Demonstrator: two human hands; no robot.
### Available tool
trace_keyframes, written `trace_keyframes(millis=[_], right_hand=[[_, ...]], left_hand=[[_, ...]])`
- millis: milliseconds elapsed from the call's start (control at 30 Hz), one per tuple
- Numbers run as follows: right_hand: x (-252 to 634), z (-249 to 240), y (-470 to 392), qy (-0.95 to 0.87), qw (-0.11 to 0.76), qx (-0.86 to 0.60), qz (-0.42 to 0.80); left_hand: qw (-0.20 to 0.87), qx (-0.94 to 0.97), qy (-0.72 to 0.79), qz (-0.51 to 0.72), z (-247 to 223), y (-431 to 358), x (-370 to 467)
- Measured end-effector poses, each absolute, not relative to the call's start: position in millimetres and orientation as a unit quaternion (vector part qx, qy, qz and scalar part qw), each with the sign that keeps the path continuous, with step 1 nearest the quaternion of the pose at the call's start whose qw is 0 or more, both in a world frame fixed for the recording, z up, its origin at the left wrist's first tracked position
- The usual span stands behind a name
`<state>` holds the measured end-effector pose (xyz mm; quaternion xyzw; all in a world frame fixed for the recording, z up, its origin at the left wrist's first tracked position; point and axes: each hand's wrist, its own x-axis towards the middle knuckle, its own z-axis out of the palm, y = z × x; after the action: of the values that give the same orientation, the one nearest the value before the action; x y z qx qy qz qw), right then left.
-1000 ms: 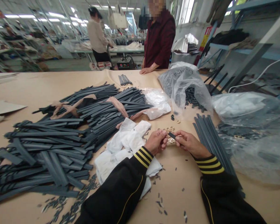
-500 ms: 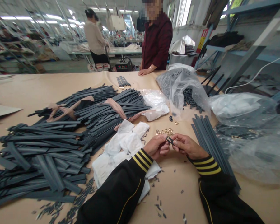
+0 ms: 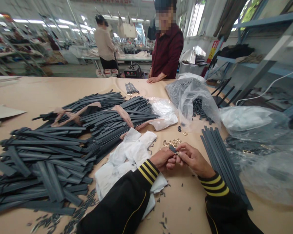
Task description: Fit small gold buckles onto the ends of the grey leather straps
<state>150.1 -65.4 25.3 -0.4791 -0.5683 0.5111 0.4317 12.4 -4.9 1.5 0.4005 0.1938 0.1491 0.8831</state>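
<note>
Between my two hands is a small dark grey strap piece [image 3: 172, 149] with a bit of gold metal at its right end. My left hand [image 3: 161, 158] is closed on the strap piece, thumb side up. The fingers of my right hand [image 3: 194, 158] pinch its right end, where the metal glints; the fingertips partly hide it. Just beyond the hands lies a small heap of gold buckles [image 3: 172, 142], with one loose gold buckle [image 3: 185, 133] and some black rings [image 3: 179, 128] farther off. Long dark straps [image 3: 218, 156] lie right of my right hand.
Bundled dark straps [image 3: 117, 122] and a pile of shorter straps [image 3: 46, 162] cover the left. A white cloth [image 3: 127, 156] lies by my left sleeve. Plastic bags [image 3: 258, 162] fill the right side. Across the table stands a person in dark red [image 3: 167, 48], one hand on its edge.
The strap piece has turned, so its flat dark face now shows at my left thumb. My right fingers have come in over its end. The whole view has shifted slightly.
</note>
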Motion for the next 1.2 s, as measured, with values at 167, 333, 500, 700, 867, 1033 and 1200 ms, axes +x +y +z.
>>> trace_keyframes(millis=[167, 333, 500, 700, 867, 1033, 1200], right_hand=[[151.8, 13.9, -58.7, -0.578, 0.420, -0.513, 0.475], [154.8, 10.4, -55.3, -0.584, 0.422, -0.543, 0.430], [158.2, 13.1, -56.8, -0.578, 0.426, -0.545, 0.432], [160.0, 6.5, -54.2, -0.549, 0.441, -0.565, 0.430], [157.7, 3.1, -53.1, -0.511, 0.446, -0.577, 0.455], [152.4, 0.8, -53.7, -0.500, 0.432, -0.610, 0.438], [147.3, 0.0, -54.9, -0.519, 0.409, -0.675, 0.329]], left_hand=[[0.807, 0.467, 0.276, 0.233, -4.0, -5.7, 16.8], [0.793, 0.468, 0.270, 0.283, -3.8, -3.9, 16.6], [0.777, 0.451, 0.286, 0.334, -3.5, -4.4, 17.2], [0.764, 0.449, 0.304, 0.348, -7.9, -1.0, 20.0], [0.738, 0.503, 0.286, 0.346, -12.0, -1.5, 20.8], [0.599, 0.631, 0.338, 0.359, -13.3, -6.9, 23.1], [0.385, 0.759, 0.357, 0.385, -11.4, -10.5, 23.7]])
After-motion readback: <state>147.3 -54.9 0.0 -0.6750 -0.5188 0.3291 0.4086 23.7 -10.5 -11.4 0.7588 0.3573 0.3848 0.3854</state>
